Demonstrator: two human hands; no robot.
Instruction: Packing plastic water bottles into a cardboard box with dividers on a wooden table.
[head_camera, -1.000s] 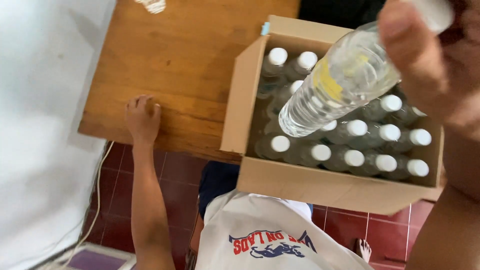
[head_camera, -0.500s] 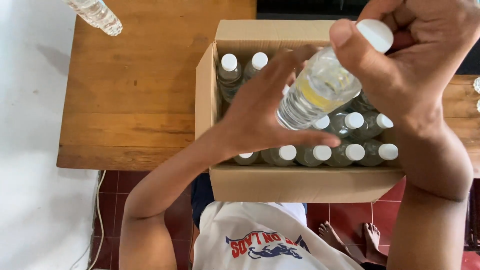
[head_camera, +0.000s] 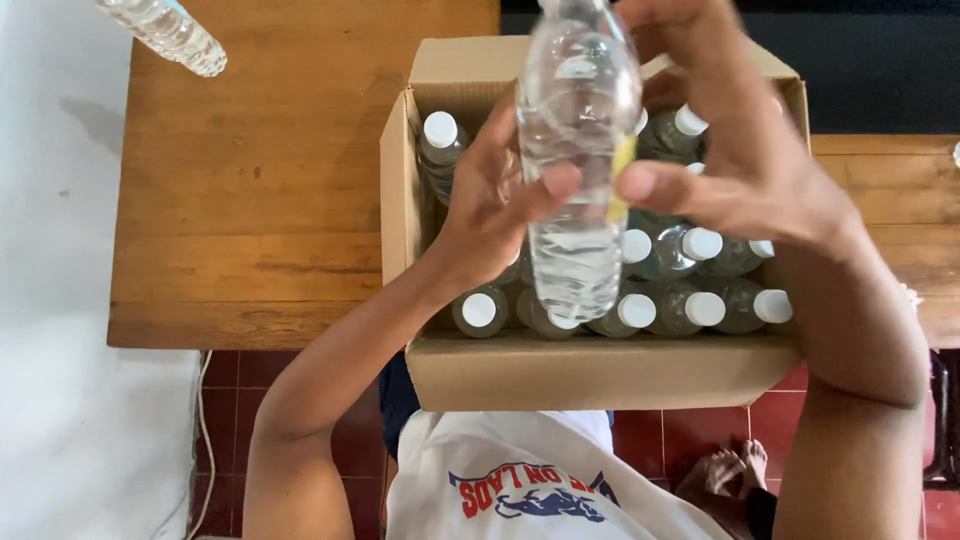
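Both of our hands are gripping a clear water bottle (head_camera: 578, 180) above the cardboard box (head_camera: 600, 375): left hand (head_camera: 495, 205) is wrapping its side, right hand (head_camera: 730, 150) is pinching it, wrists bent inward. Capped bottles (head_camera: 700, 305) are filling the box on the wooden table (head_camera: 260, 200).

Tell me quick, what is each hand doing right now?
Left hand: fingers closed on the clear water bottle, thumb across its front.
Right hand: fingers closed on the same bottle, over the cardboard box.
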